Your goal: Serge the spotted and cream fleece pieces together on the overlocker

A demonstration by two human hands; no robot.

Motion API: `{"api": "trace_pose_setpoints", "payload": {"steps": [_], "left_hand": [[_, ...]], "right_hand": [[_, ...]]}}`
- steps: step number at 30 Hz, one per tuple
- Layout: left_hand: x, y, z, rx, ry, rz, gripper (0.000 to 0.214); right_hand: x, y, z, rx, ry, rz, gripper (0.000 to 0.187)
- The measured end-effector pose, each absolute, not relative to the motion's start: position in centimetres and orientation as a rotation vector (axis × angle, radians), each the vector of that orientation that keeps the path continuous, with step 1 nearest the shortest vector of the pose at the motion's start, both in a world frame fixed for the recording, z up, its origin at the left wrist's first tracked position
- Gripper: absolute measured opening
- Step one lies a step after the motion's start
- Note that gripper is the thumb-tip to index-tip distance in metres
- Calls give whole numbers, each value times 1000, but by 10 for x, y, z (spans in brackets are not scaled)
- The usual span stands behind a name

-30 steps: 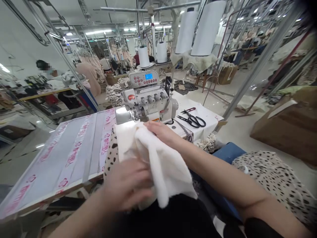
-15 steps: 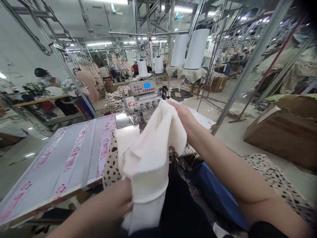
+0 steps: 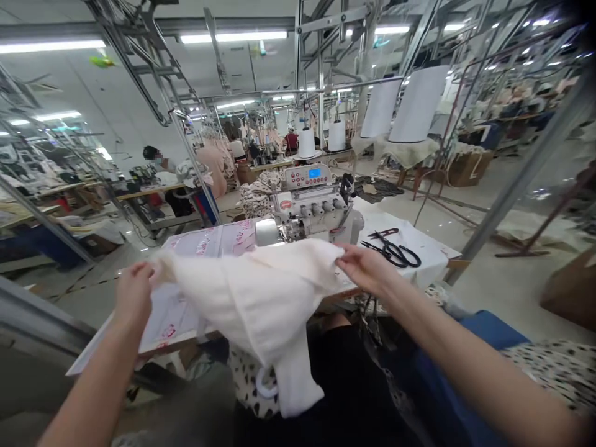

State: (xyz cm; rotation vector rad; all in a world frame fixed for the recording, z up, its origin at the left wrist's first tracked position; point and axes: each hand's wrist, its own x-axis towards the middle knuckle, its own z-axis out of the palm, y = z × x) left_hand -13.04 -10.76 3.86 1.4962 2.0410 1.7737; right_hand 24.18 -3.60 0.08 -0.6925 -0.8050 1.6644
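L hand (image 3: 134, 292) & R hand (image 3: 363, 268) stretch cream fabric (image 3: 254, 298), prob pinched

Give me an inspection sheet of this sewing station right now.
Surface: sewing table, pale top with pink-printed strips.
Job's things: cream fabric piece, held spread above the table's near edge; overlock machine behind it.
Clutter: black scissors right of the machine; spotted fabric below the cream fabric piece.
Grippers: left hand pinches the fabric's left end; right hand pinches its right end.
Cables: nothing seen.
Surroundings: white thread cones behind the machine; a person at a far-left table; metal rails overhead.
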Motion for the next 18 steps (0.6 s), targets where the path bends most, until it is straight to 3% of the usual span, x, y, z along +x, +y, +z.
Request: {"api": "trace_pose_setpoints", "payload": {"steps": [3, 6, 9, 14, 16, 18], "left_hand": [[-88, -108, 12, 1880, 1980, 1533, 51], [-28, -110, -19, 2684, 1538, 1024, 79], [7, -100, -38, 3066, 1501, 1097, 67], [-10, -88, -26, 2547, 1463, 1649, 35], [-21, -94, -10, 2172, 1467, 1712, 24], [-29, -101, 10, 1873, 1491, 1721, 23]], "right_hand": [[219, -50, 5, -653, -705, 1842, 25], [199, -66, 22, -549, -653, 1889, 20], [189, -83, 41, -399, -666, 1903, 20], [190, -83, 39, -444, -969, 1734, 29], [190, -71, 24, -589, -1300, 1496, 36], [189, -61, 10, -742, -1674, 1146, 26]]}}
